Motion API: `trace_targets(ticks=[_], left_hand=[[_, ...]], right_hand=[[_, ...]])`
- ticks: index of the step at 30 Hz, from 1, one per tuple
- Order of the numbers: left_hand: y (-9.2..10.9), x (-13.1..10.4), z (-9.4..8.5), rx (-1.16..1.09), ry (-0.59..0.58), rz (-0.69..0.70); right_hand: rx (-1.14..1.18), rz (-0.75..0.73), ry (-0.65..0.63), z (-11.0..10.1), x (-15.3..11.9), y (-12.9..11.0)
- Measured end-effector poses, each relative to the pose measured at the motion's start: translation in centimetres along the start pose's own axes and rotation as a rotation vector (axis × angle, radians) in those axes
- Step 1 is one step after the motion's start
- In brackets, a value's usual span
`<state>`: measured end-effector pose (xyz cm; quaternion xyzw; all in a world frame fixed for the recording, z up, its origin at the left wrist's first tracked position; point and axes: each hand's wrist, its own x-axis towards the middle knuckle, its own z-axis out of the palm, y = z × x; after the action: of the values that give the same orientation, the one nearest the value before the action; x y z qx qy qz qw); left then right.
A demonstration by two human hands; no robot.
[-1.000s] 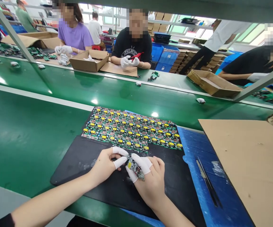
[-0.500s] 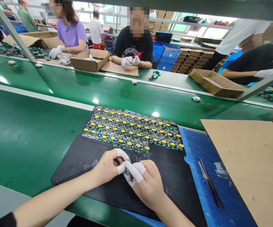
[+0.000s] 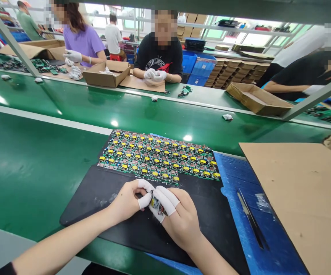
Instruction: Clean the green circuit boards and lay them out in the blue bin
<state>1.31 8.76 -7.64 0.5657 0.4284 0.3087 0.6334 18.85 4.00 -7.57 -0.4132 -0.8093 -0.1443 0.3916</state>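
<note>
A small circuit board (image 3: 157, 205) with a yellow part is held between both hands over the black mat (image 3: 82, 202). My left hand (image 3: 129, 198) pinches its upper left end with thumb and index finger, both in white finger covers. My right hand (image 3: 176, 214), also with white-covered fingers, is closed around the board's right side and hides part of it. Just beyond the hands, rows of green circuit boards (image 3: 159, 156) with yellow parts lie side by side at the mat's far edge.
Tweezers (image 3: 251, 219) lie on a blue sheet (image 3: 234, 179) at the right, beside a large cardboard sheet (image 3: 297, 183). White-wrapped pieces (image 3: 227, 117) sit on the green belt (image 3: 131, 110). Across it, people in white gloves work near open cardboard boxes (image 3: 105, 76).
The held board has turned, showing its yellow part, and my right fingers have shifted on it. The belt pieces have moved left. Across the belt, a person in purple has raised a gloved hand.
</note>
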Motion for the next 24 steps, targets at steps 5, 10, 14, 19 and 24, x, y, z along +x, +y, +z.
trace_targets(ticks=[5,10,14,19,24], left_hand=[[-0.1,-0.7,0.2,0.095,0.059,0.163],[-1.4,-1.3,1.2,0.835,-0.007,0.825],[-2.8,-1.9,2.0,1.133,-0.001,1.015],[-3.0,-3.0,2.2,1.297,-0.055,0.966],[-1.6,-1.6,1.1,0.804,-0.067,0.76]], right_hand=[[0.009,0.23,0.049,-0.5,0.3,1.3],[0.379,0.665,0.113,-0.8,0.2,1.1],[0.928,1.044,0.063,-0.7,0.2,0.2],[1.317,1.319,0.063,-0.6,0.8,0.0],[1.496,1.181,0.006,-1.3,2.0,-0.5]])
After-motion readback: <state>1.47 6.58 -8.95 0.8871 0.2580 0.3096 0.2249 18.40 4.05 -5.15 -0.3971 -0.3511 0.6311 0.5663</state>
